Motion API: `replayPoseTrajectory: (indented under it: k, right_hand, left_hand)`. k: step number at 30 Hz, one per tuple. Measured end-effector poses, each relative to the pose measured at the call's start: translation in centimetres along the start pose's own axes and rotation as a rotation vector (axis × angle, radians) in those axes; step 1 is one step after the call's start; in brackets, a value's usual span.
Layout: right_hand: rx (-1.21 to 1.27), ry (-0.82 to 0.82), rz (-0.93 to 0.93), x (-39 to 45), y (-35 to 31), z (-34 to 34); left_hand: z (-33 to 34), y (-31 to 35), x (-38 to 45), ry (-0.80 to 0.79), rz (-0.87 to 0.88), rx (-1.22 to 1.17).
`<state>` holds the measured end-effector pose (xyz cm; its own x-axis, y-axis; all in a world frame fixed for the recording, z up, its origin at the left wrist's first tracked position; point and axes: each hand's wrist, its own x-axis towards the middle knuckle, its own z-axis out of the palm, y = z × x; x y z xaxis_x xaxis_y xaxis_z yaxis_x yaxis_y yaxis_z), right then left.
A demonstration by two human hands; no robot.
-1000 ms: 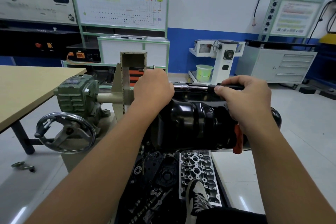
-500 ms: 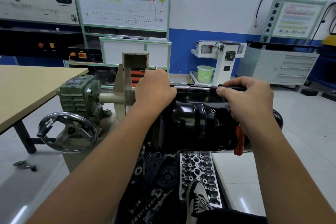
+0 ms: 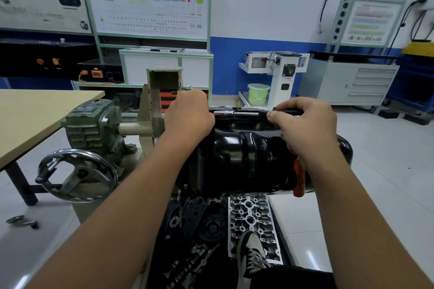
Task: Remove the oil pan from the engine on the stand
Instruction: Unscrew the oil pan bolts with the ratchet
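Both hands [image 3: 187, 115] [image 3: 307, 124] curled over wrench [image 3: 237, 114]

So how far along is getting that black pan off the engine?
Early to midway, by the look of it. Done: other parts, such as the cylinder head, already lie on the floor below. In hand: the right hand grips a ratchet wrench along the pan's far edge, and the left hand holds its head end. Left: the oil pan still sits on the engine and must be lifted off.

The oil pan [image 3: 244, 157] — glossy black, ribbed and bulging — sits on the engine on the stand [image 3: 150, 110], its rounded side facing the camera.
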<state>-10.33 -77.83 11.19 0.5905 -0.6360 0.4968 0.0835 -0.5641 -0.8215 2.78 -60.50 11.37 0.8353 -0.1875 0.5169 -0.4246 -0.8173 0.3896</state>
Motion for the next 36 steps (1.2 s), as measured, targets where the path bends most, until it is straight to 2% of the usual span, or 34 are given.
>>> replayPoseTrajectory:
  k: [6, 15, 21, 27, 36]
  right_hand:
    - [-0.045, -0.005, -0.007, -0.04, -0.07, 0.06]
    - [-0.044, 0.01, -0.003, -0.09, -0.18, 0.05]
    - [-0.046, 0.009, -0.001, -0.15, -0.27, 0.06]
    - [-0.036, 0.005, 0.01, -0.26, -0.46, -0.06]
    - [-0.035, 0.008, 0.005, -0.36, -0.45, -0.04]
  left_hand:
    - [0.12, -0.39, -0.15, 0.029, -0.029, 0.013]
    - [-0.32, 0.06, -0.12, 0.004, 0.024, 0.037]
    - [0.08, -0.32, -0.14, 0.036, -0.017, 0.019]
    - [-0.08, -0.38, 0.24, -0.014, 0.003, 0.023]
    - [0.06, -0.45, 0.07, 0.048, 0.009, 0.095]
